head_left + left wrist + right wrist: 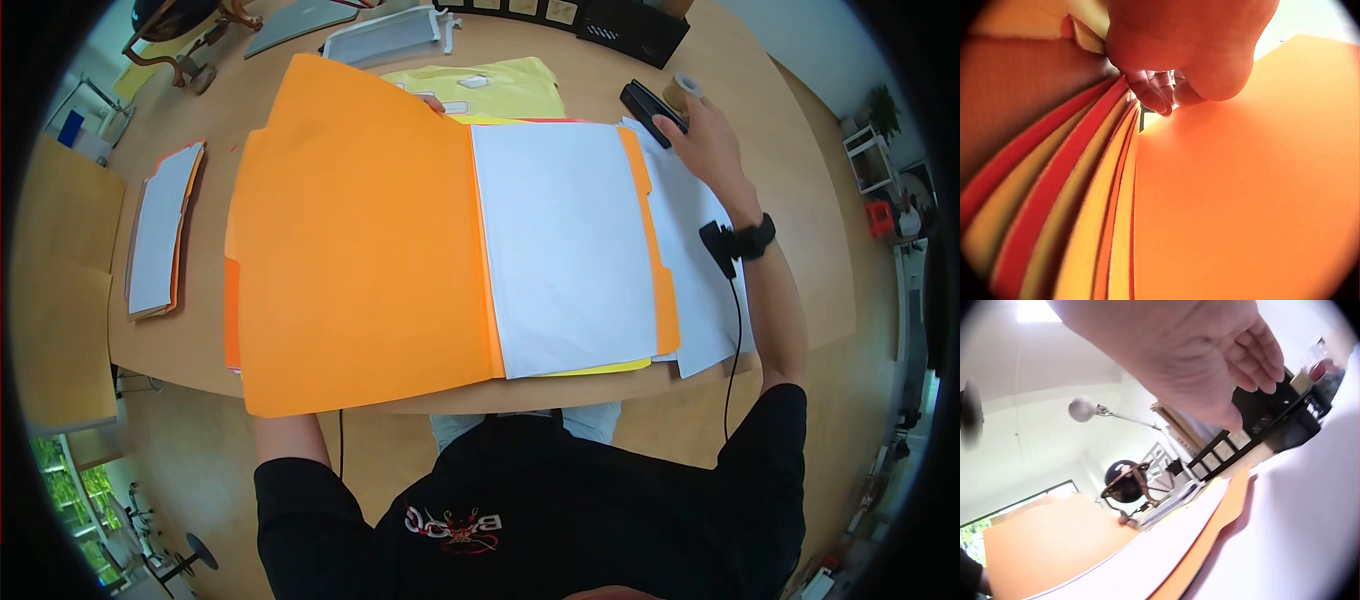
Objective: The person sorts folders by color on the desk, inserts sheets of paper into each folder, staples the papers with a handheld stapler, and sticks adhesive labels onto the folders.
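An orange file folder [370, 240] lies opened, its left cover raised and white sheets [565, 250] on its right side. Most of my left hand [1191, 44] is behind that cover in the head view, with fingertips at its top edge. In the left wrist view its fingers curl at the folder's fold, beside red, yellow and orange folder edges [1041, 206]. My right hand [712, 155] is over a black stapler [648, 108], the thumb overlapping its near end. In the right wrist view the fingers are loosely bent, apart from the thumb.
A tape roll [682, 88] stands beside the stapler. Loose white paper [705, 290] lies under the folder's right side. Yellow folders [515, 85] lie behind, with a grey tray [385, 38] and black organizer [630, 35] farther back. Another folder stack [165, 230] is at left.
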Available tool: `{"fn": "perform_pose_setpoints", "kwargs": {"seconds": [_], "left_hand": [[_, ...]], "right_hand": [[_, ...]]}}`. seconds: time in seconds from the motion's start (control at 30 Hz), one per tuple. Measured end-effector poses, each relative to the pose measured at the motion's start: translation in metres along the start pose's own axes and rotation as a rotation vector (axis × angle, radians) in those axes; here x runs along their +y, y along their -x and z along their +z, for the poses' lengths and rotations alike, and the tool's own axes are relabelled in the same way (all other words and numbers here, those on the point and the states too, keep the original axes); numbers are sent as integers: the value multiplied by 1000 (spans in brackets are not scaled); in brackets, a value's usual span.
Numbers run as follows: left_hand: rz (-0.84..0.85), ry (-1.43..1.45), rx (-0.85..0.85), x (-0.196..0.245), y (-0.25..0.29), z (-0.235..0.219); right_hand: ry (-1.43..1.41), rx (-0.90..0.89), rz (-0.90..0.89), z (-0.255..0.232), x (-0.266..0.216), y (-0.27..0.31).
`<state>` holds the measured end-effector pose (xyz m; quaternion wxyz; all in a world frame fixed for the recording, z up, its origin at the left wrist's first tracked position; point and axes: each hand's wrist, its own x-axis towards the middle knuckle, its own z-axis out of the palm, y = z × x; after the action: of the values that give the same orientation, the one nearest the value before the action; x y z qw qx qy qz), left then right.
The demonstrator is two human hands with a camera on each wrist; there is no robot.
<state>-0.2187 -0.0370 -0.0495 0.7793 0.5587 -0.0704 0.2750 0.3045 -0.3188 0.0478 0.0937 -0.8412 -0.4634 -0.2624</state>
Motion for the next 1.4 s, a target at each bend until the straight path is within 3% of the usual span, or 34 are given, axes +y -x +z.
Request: {"fn": "perform_pose_setpoints", "kwargs": {"seconds": [0.03,0.1,0.13,0.2,0.33,0.4,0.43,0.5,0.6,0.73,0.87,0.97,1.07,1.13,1.17,1.23,1.4], "left_hand": [[-2,-6,-3,2,1,1],[-4,-24,-5,5,-3,1],[-4,-35,-3,6,-3,3],[-4,-56,4,7,-4,8],[-5,-86,18,5,-4,20],[-9,-98,24,4,-3,23],[-11,-104,27,4,-3,24],[-19,-116,30,4,-4,26],[-33,-140,22,7,-9,28],[-39,-180,29,13,-12,31],[-41,-209,39,14,-17,31],[-34,-221,40,15,-13,30],[-16,-225,46,12,-22,22],[-15,-229,49,11,-25,18],[-15,-233,51,12,-20,19],[-18,-243,57,12,-17,21],[-31,-281,68,13,-26,21]], "right_hand": [[2,1,5,2,2,-6],[75,-364,105,3,-1,-19],[71,-362,104,5,-4,-24],[29,-577,194,10,-10,-32],[65,-484,169,25,-11,-38],[87,-165,75,22,-26,-47],[87,-167,75,20,-35,-54],[-574,-220,193,10,-64,-72],[-1219,-322,89,14,-119,-80],[-1380,-381,94,27,-174,-72],[-1302,-387,86,32,-179,-68],[-1117,-280,83,27,-149,-72],[-592,-251,108,14,-91,-75],[-260,-123,76,26,-50,-64],[-257,-124,76,28,-32,-58],[-261,-370,264,33,-6,-49],[-217,-401,340,42,8,-29]]}}
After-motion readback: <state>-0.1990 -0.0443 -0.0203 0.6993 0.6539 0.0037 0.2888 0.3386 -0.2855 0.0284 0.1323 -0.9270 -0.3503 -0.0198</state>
